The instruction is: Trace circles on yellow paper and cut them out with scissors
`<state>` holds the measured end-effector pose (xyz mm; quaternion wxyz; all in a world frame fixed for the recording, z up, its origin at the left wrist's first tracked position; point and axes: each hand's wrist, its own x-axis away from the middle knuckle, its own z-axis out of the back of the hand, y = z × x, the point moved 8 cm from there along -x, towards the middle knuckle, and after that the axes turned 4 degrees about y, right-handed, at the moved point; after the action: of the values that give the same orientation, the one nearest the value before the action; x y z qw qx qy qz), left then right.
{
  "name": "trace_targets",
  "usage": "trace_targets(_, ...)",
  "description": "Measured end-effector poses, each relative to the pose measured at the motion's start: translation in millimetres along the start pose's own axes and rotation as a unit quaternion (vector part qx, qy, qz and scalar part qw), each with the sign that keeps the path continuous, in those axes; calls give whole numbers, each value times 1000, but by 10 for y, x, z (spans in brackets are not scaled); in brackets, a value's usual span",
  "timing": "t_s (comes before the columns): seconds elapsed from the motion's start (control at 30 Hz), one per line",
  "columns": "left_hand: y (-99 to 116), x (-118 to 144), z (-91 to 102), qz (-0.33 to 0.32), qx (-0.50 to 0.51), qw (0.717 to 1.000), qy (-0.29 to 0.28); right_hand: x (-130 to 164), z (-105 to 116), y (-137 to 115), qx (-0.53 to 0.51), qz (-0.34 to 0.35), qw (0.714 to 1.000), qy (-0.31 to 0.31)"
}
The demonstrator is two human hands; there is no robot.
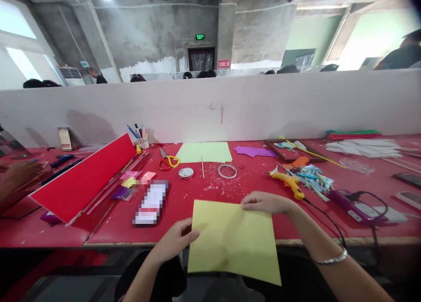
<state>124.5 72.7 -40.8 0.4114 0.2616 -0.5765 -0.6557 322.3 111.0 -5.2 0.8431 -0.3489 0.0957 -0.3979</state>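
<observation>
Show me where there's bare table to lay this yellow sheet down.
Barest: the red table between the blurred packet and the yellow sheet. Paper scraps litter below the ring. Crowded around the glue gun and red board.

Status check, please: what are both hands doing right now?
Left hand pinching yellow paper sheet at its left edge. Right hand pinching its top edge. Sheet overhangs red table edge, unobstructed.

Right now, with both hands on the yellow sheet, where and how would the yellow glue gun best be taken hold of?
Probably by its handle, the end nearest the right hand. The yellow glue gun lies flat on the red table, nozzle pointing left and cord trailing off to the right. Come from above on the near side, fingers around the handle, away from the nozzle and the scraps behind it.
</observation>
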Motion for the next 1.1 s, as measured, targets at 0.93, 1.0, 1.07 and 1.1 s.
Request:
trace_targets(0.93,-321,-441,451,40,4,968,247,-386,-578,-97,116,91,969,201)
trace_targets(1.0,-321,-454,434,42,14,970,239,-399,-574,-80,115,94,968,203)
trace_targets(1.07,-324,-460,415,44,39,973,222,-439,-492,-51,113,97,968,203)
trace_targets(1.1,-325,-461,407,44,50,975,212,-469,-412,-22,111,94,967,208)
